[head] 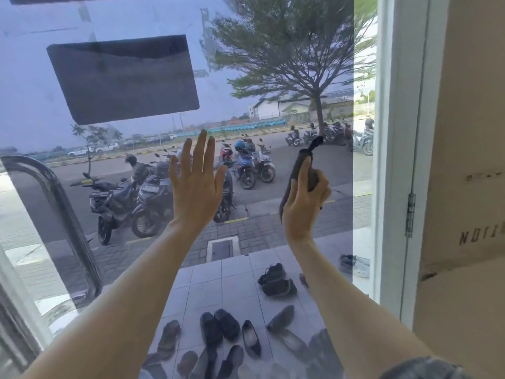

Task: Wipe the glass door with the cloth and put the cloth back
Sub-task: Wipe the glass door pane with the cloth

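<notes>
The tinted glass door (287, 242) fills most of the view, with streaks and smears near its top. My left hand (195, 184) is raised flat in front of the glass, fingers spread and pointing up, holding nothing. My right hand (306, 206) is to its right at the same height, closed around a dark grey cloth (300, 165). The cloth is bunched and sticks up above my fingers, close to the glass near the door's right side.
A dark rectangular sign (123, 77) is stuck on the upper left of the glass. A curved metal door handle (62, 214) runs down the left. The white door frame (393, 160) and a hinge (410, 214) stand at the right. Shoes and motorbikes lie outside.
</notes>
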Action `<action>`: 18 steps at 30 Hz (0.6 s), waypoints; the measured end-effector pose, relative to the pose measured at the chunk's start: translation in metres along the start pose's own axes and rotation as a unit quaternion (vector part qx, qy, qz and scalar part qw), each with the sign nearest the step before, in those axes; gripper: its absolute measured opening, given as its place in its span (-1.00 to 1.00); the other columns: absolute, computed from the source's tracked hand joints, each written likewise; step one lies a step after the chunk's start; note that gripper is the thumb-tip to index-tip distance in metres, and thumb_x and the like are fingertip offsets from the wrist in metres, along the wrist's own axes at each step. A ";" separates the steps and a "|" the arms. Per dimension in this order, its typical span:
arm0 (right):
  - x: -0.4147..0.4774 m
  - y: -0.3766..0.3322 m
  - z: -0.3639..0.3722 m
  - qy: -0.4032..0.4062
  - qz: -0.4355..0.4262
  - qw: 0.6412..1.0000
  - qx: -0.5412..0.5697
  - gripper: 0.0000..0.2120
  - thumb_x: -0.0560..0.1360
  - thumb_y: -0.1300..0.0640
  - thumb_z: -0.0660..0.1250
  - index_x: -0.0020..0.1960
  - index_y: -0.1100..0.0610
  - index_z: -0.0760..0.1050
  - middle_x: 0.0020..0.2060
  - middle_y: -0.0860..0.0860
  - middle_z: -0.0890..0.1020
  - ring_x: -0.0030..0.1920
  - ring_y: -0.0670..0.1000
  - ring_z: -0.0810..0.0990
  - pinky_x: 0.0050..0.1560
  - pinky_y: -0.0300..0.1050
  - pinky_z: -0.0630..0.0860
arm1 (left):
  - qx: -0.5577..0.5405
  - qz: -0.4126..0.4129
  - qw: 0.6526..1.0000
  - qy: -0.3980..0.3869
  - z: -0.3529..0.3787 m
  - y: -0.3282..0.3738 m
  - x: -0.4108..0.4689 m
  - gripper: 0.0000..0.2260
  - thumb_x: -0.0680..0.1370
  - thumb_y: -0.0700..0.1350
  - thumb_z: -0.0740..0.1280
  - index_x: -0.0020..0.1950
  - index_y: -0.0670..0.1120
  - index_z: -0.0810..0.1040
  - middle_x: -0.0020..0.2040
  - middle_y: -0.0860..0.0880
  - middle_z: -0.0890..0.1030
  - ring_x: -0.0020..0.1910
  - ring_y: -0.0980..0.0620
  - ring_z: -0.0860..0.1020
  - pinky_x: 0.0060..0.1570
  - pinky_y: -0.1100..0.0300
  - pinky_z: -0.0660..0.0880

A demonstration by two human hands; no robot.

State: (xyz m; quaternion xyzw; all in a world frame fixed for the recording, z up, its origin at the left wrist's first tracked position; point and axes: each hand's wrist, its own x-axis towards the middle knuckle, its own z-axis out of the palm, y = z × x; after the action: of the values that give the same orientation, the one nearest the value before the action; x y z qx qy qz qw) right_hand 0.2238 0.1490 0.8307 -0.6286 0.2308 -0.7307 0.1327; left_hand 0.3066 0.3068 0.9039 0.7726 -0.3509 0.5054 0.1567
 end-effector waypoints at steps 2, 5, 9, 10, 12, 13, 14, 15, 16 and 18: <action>0.012 -0.029 0.015 -0.030 -0.087 0.995 0.042 -0.59 0.59 0.14 0.16 0.43 0.14 0.28 0.21 0.11 0.29 0.15 0.06 0.27 0.12 -0.10 0.45 | 0.010 -0.006 1.000 0.001 0.001 0.001 0.000 -0.51 0.62 0.09 -0.09 0.52 -0.06 0.11 0.54 -0.03 0.15 0.49 -0.07 0.14 0.41 -0.11 0.07; 0.020 -0.057 0.035 -0.067 -0.220 0.973 0.001 -0.50 0.53 0.23 0.30 0.43 0.09 0.27 0.22 0.12 0.28 0.17 0.17 0.33 0.09 0.11 0.51 | 0.034 0.007 0.999 0.002 0.002 -0.006 0.000 -0.52 0.64 0.10 -0.14 0.52 -0.04 0.12 0.53 0.00 0.17 0.49 -0.04 0.18 0.39 -0.05 0.04; 0.057 -0.042 0.025 -0.024 -0.222 0.971 -0.080 -0.59 0.57 -0.01 0.17 0.40 0.03 0.34 0.12 0.16 0.41 0.04 0.13 0.34 -0.09 0.07 0.52 | 0.054 -0.001 0.998 0.012 0.006 -0.005 0.001 -0.52 0.64 0.12 -0.11 0.52 -0.04 0.13 0.53 0.00 0.16 0.49 -0.04 0.18 0.39 -0.06 0.02; 0.061 -0.033 0.019 -0.013 -0.186 0.979 -0.087 -0.58 0.57 -0.04 0.15 0.39 0.06 0.34 0.10 0.20 0.46 0.02 0.11 0.32 -0.10 0.06 0.52 | 0.047 -0.008 0.999 0.012 0.008 -0.002 0.000 -0.50 0.63 0.13 -0.12 0.52 -0.04 0.13 0.53 -0.01 0.16 0.49 -0.04 0.16 0.40 -0.07 0.00; 0.057 -0.012 0.008 -0.004 -0.102 0.991 -0.084 -0.55 0.59 -0.09 0.06 0.40 0.09 0.33 0.09 0.28 0.50 0.03 0.10 0.28 -0.09 0.07 0.53 | 0.024 -0.021 0.999 0.005 0.008 0.003 -0.001 -0.47 0.62 0.15 -0.18 0.52 -0.05 0.11 0.53 -0.01 0.15 0.50 -0.05 0.14 0.41 -0.10 0.00; 0.048 -0.002 0.003 -0.005 -0.067 0.994 -0.086 -0.53 0.60 -0.09 -0.01 0.41 0.10 0.32 0.12 0.29 0.48 0.04 0.10 0.28 -0.07 0.09 0.53 | 0.015 -0.027 1.000 0.004 0.008 0.006 -0.001 -0.46 0.61 0.15 -0.20 0.52 -0.05 0.10 0.53 -0.02 0.16 0.50 -0.06 0.13 0.42 -0.12 0.02; 0.035 0.007 -0.002 -0.006 -0.043 0.995 -0.092 -0.51 0.61 -0.09 -0.05 0.42 0.13 0.30 0.15 0.27 0.45 0.05 0.11 0.28 -0.06 0.10 0.52 | 0.008 -0.032 0.999 0.005 0.008 0.008 -0.001 -0.46 0.61 0.15 -0.19 0.52 -0.05 0.10 0.53 -0.02 0.16 0.50 -0.06 0.13 0.42 -0.13 0.05; 0.021 0.014 -0.005 -0.009 -0.029 0.994 -0.105 -0.52 0.62 -0.06 -0.06 0.43 0.16 0.28 0.19 0.23 0.39 0.05 0.12 0.29 -0.04 0.10 0.52 | 0.006 -0.036 0.999 0.006 0.008 0.008 -0.001 -0.47 0.61 0.15 -0.16 0.52 -0.06 0.09 0.53 -0.02 0.16 0.50 -0.07 0.13 0.42 -0.15 0.06; 0.007 0.018 -0.005 -0.015 -0.021 0.993 -0.117 -0.55 0.63 -0.01 -0.02 0.43 0.18 0.25 0.21 0.18 0.33 0.05 0.13 0.30 -0.02 0.09 0.51 | 0.004 -0.038 0.999 0.006 0.009 0.008 0.000 -0.48 0.61 0.14 -0.12 0.52 -0.06 0.08 0.53 -0.03 0.16 0.50 -0.07 0.13 0.42 -0.16 0.07; -0.011 0.014 0.000 -0.024 -0.039 0.993 -0.110 -0.57 0.61 0.11 0.11 0.44 0.22 0.24 0.22 0.13 0.27 0.07 0.13 0.32 0.03 0.05 0.50 | 0.000 -0.039 0.999 0.005 0.011 0.010 0.000 -0.49 0.62 0.12 -0.05 0.53 -0.06 0.07 0.54 -0.02 0.14 0.50 -0.07 0.11 0.43 -0.17 0.07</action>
State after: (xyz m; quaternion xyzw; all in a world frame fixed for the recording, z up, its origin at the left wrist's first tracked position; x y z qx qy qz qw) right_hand 0.2240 0.1425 0.8145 -0.6653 0.2817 -0.6903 0.0399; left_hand 0.3070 0.2937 0.8976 0.7833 -0.3201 0.5023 0.1782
